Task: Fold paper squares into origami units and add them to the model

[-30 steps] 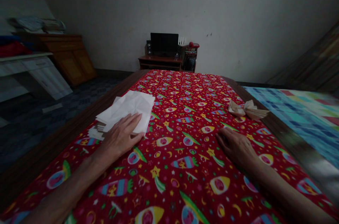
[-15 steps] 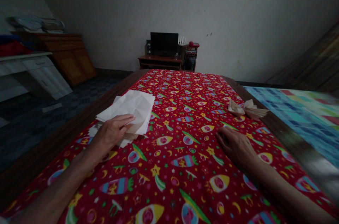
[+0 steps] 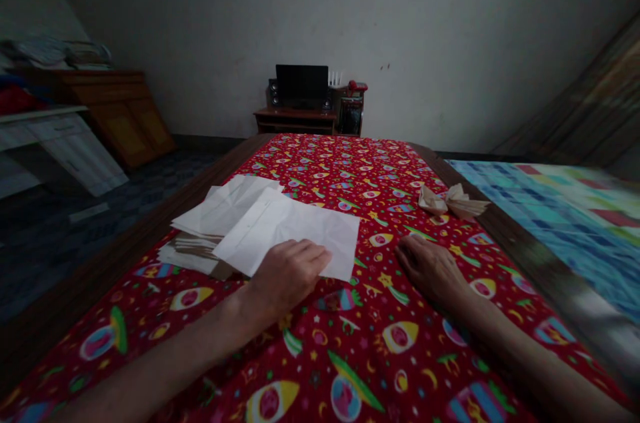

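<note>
My left hand (image 3: 293, 271) is closed on the near edge of a creased white sheet of paper (image 3: 280, 220), its thumb hidden underneath. The sheet's left part overlaps a stack of paper (image 3: 200, 213), whose lower layers show brownish edges. To the right, my right hand (image 3: 431, 266) rests on the red patterned cloth (image 3: 400, 343) with its fingers curled in. Nothing shows in that hand. Beyond it lie folded tan paper pieces (image 3: 463, 203), pointed and fan-like, near the cloth's right edge.
The cloth covers a long table with dark wooden edges (image 3: 210, 170). A monitor (image 3: 302, 84) with speakers stands on a small desk (image 3: 295, 118) by the far wall. Cabinets (image 3: 135, 116) are at the left, and a bed with a blue checked cover (image 3: 525, 210) adjoins the right.
My left hand has moved right from the stack, drawing the top white sheet along with it. My right hand has stayed on the cloth. The view has shifted slightly.
</note>
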Demonstrator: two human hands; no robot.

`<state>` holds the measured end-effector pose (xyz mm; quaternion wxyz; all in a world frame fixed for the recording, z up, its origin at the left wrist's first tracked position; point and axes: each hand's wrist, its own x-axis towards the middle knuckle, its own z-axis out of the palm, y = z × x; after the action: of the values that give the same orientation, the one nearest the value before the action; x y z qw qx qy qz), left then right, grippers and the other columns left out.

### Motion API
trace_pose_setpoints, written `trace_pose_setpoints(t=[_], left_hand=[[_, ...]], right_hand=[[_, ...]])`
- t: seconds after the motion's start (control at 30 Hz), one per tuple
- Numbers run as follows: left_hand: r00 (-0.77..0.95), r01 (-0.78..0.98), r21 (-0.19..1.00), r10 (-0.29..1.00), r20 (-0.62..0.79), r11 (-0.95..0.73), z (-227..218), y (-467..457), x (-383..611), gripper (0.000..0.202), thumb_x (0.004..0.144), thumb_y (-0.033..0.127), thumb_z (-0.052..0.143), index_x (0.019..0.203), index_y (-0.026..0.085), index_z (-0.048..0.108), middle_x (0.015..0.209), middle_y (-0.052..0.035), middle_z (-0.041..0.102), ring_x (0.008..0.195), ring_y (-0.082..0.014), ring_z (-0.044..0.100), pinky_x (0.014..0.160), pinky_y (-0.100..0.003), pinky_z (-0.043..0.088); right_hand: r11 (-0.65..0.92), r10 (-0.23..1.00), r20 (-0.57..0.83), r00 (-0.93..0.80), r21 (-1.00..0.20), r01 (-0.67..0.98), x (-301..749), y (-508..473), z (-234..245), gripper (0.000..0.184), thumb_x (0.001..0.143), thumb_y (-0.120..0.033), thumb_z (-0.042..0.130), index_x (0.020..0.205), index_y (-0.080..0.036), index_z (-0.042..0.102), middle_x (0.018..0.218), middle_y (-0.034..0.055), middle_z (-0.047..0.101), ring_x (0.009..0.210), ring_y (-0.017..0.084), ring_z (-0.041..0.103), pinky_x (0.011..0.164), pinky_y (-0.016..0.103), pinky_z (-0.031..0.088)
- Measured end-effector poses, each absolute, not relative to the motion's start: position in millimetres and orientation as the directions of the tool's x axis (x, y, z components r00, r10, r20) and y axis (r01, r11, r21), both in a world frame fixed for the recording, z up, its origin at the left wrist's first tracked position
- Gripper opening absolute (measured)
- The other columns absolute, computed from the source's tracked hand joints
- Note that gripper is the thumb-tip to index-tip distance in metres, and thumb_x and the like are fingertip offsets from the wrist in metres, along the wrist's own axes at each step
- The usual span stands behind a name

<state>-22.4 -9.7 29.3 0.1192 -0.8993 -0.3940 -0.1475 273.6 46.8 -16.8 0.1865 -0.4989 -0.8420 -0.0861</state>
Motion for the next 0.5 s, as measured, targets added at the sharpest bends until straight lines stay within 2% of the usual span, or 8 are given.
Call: trace_pose_setpoints(t=[0.07,0.13,0.2,0.27,0.33,0.4,0.5], left_hand=[[0.702,0.706,-0.173,0.646,0.301,-0.686,28,-8,-2,0.021,0.086,0.008,0.048,0.104,0.014,0.059,0.097,-0.0079,0.068,0.089,-0.0215,0.063,0.071,-0.034,0.050],[0.738,0.673,-0.213,0.621,0.264,-0.709,25,-7,12,0.018,0.087,0.010,0.049,0.103,0.013,0.058,0.094,-0.0082,0.067,0.085,-0.0218,0.062,0.067,-0.033,0.048],[0.753,0.655,-0.218,0.605,0.258,-0.723,22,-6,22,0.017,0.088,0.012,0.050,0.103,0.013,0.058,0.092,-0.0076,0.066,0.082,-0.0216,0.062,0.066,-0.033,0.048],[0.757,0.649,-0.208,0.595,0.268,-0.732,19,-7,29,0.018,0.088,0.012,0.050,0.104,0.013,0.057,0.091,-0.0071,0.066,0.082,-0.0212,0.062,0.066,-0.033,0.047],[0.757,0.647,-0.177,0.595,0.271,-0.742,18,-10,32,0.016,0.089,0.014,0.051,0.104,0.014,0.058,0.091,-0.0061,0.066,0.083,-0.0204,0.062,0.067,-0.033,0.047],[0.758,0.639,-0.112,0.598,0.261,-0.761,20,-13,28,0.016,0.090,0.025,0.053,0.104,0.017,0.059,0.095,-0.0048,0.067,0.087,-0.0199,0.061,0.071,-0.032,0.047],[0.734,0.644,-0.026,0.608,0.302,-0.764,28,-14,0,0.038,0.088,0.049,0.052,0.112,0.021,0.058,0.114,-0.0045,0.064,0.107,-0.0213,0.057,0.089,-0.035,0.045]], right_hand=[[0.499,0.808,0.395,-0.437,-0.063,0.864,274,45,-14,0.025,0.094,-0.032,0.036,0.083,-0.019,0.054,0.073,0.0045,0.056,0.061,0.016,0.053,0.057,0.028,0.038],[0.560,0.774,0.417,-0.476,-0.101,0.822,272,42,-12,0.023,0.093,-0.033,0.040,0.101,-0.018,0.056,0.086,0.0081,0.060,0.072,0.018,0.057,0.063,0.029,0.044],[0.649,0.701,0.473,-0.534,-0.113,0.752,269,39,-10,0.037,0.091,-0.034,0.046,0.124,-0.017,0.047,0.109,0.0137,0.058,0.093,0.022,0.058,0.074,0.033,0.048],[0.704,0.632,0.526,-0.569,-0.083,0.706,266,35,-9,0.046,0.089,-0.034,0.050,0.132,-0.019,0.042,0.124,0.0171,0.050,0.107,0.025,0.054,0.081,0.037,0.049],[0.727,0.601,0.532,-0.597,-0.054,0.684,262,32,-10,0.033,0.090,-0.031,0.050,0.122,-0.023,0.053,0.125,0.0157,0.051,0.104,0.025,0.056,0.077,0.036,0.051],[0.766,0.587,0.485,-0.648,-0.074,0.639,261,29,-12,0.020,0.090,-0.026,0.048,0.104,-0.024,0.062,0.116,0.0128,0.056,0.094,0.021,0.059,0.071,0.031,0.052],[0.821,0.557,0.444,-0.702,-0.166,0.546,262,29,-15,0.016,0.089,-0.020,0.048,0.096,-0.021,0.063,0.106,0.0102,0.061,0.087,0.017,0.061,0.071,0.027,0.052]])
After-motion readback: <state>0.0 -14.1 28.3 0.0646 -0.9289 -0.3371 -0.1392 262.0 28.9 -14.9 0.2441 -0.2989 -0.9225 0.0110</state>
